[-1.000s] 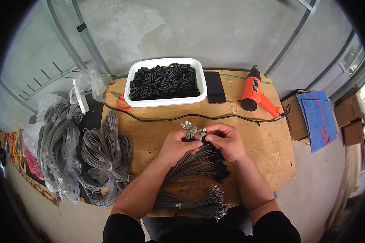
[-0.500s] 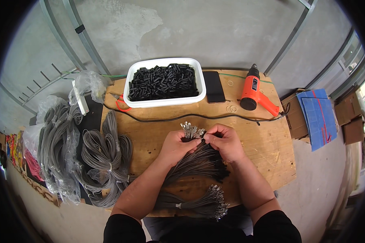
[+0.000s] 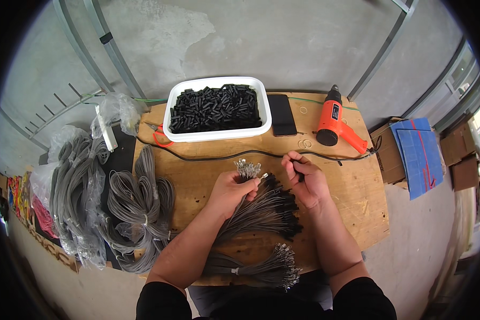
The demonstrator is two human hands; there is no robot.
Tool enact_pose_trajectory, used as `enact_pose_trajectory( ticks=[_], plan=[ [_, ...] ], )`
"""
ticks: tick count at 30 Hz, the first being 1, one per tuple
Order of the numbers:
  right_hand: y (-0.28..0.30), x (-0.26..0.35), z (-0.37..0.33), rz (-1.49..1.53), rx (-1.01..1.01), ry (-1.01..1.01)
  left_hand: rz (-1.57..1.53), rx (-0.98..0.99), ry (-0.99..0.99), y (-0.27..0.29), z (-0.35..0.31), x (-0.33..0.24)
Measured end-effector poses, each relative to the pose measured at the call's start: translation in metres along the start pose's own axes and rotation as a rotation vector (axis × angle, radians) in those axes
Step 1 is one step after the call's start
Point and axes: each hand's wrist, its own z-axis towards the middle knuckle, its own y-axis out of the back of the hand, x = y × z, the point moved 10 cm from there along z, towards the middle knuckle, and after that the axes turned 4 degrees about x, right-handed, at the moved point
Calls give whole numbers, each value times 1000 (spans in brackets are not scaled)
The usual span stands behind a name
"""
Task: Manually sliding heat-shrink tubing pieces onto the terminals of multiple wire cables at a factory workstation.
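My left hand (image 3: 230, 191) is closed around a bunch of thin grey wires (image 3: 248, 217), whose silvery metal terminals (image 3: 247, 168) stick up above the fingers. A single terminal (image 3: 264, 176) juts out beside the left thumb. My right hand (image 3: 310, 184), apart from the bunch, has its fingers curled over something small and black, seemingly short black tubes (image 3: 300, 174). Between and below the hands, many wire ends wear black sleeves (image 3: 288, 216) and fan out over the wooden table (image 3: 352, 208). Nearer to me lies another tied wire bundle (image 3: 250, 268) with bare metal ends.
At the back stands a white tub (image 3: 217, 137) of short black tubes. Right of it are a dark phone (image 3: 282, 115) and an orange heat gun (image 3: 333, 121). A black cord (image 3: 213, 158) crosses the table. Red-handled cutters (image 3: 161, 140) and coiled wire bundles (image 3: 138, 205) lie left.
My right hand has drawn away from the left to the right, its fingers now curled upward. One terminal now shows free by the left thumb, which keeps its hold on the wires.
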Motion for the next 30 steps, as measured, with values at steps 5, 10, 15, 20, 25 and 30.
enact_pose_trajectory(
  ticks=[5,10,15,20,25,30],
  plan=[
    [-18,-3,-9,-166,-5,-18,-53,13,20,-1,0,2],
    [-24,-14,-12,-153,70,-130,-37,34,27,-2,0,3],
    [-25,-18,-10,-43,162,-172,-29,44,38,-5,1,3],
    [-29,-10,-13,-310,141,-79,-50,62,30,-4,2,3],
    [-31,-6,-14,-455,72,-9,-55,54,28,-5,0,1],
    [-28,-10,-13,-383,82,-52,-61,55,32,-5,0,2]
  ],
)
